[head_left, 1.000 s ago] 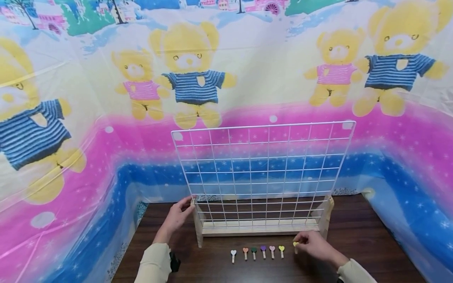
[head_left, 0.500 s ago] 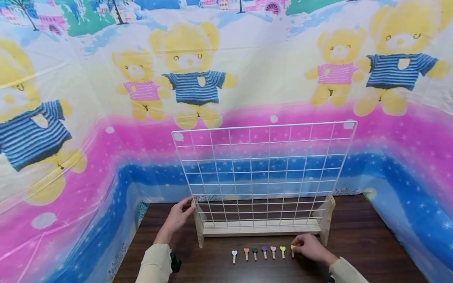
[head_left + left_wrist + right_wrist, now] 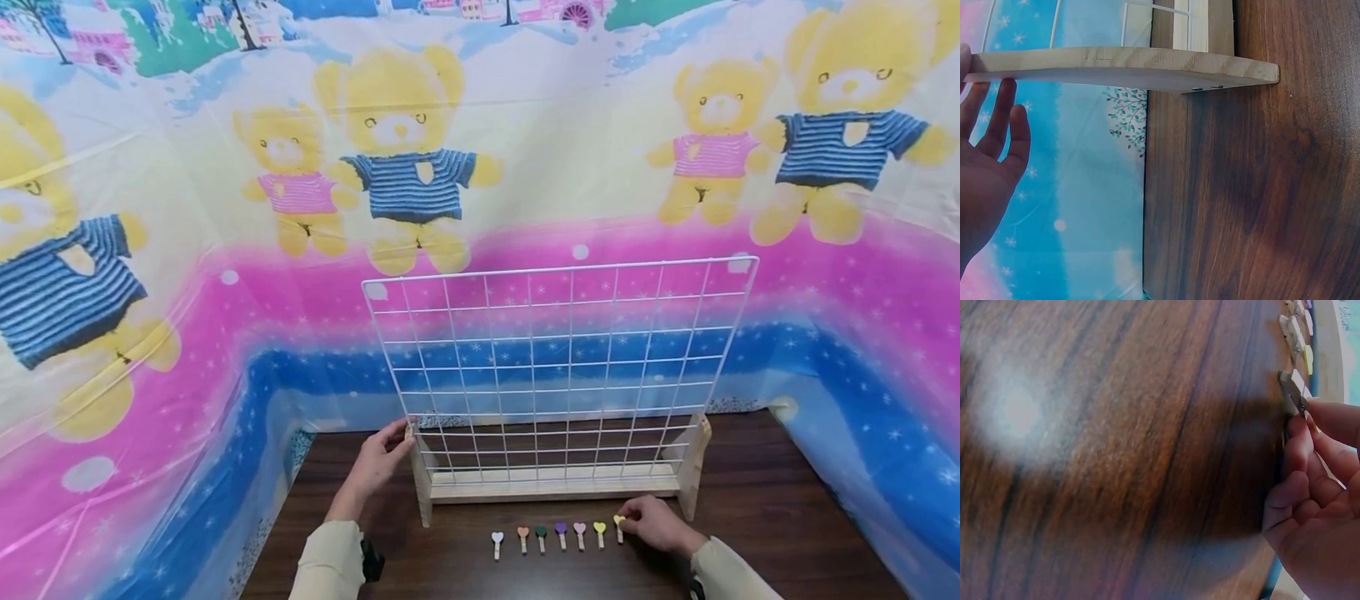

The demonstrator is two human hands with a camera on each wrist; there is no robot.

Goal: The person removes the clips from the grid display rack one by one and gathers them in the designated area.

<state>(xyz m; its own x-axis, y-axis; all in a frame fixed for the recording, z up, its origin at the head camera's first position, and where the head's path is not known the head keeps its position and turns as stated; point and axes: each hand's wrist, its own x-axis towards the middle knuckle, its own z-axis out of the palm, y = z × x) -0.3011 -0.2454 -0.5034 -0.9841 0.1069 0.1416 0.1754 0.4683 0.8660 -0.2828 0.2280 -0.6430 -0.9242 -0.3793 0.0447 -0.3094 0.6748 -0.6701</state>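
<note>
A white wire grid rack [image 3: 570,364] stands upright in a pale wooden base [image 3: 555,485] on the table. My left hand [image 3: 381,458] grips the top of the base's left side post [image 3: 1122,62], thumb on one face and fingertips on the other in the left wrist view. My right hand [image 3: 657,523] pinches a small wooden clothespin [image 3: 1294,390] with a yellow heart between thumb and fingers, at the right end of a row. In that row lie heart clothespins in white [image 3: 497,545], orange [image 3: 522,538], green [image 3: 541,537], purple [image 3: 562,535], pink [image 3: 580,535] and yellow [image 3: 599,534].
The dark wooden table [image 3: 780,517] extends on both sides of the rack. A printed bear curtain [image 3: 555,167] hangs behind and along the sides. The base's right side post [image 3: 696,471] stands just behind my right hand.
My right hand has moved slightly left and down with the yellow-heart clothespin, bringing it closer to the row's end. My left hand keeps its place on the post.
</note>
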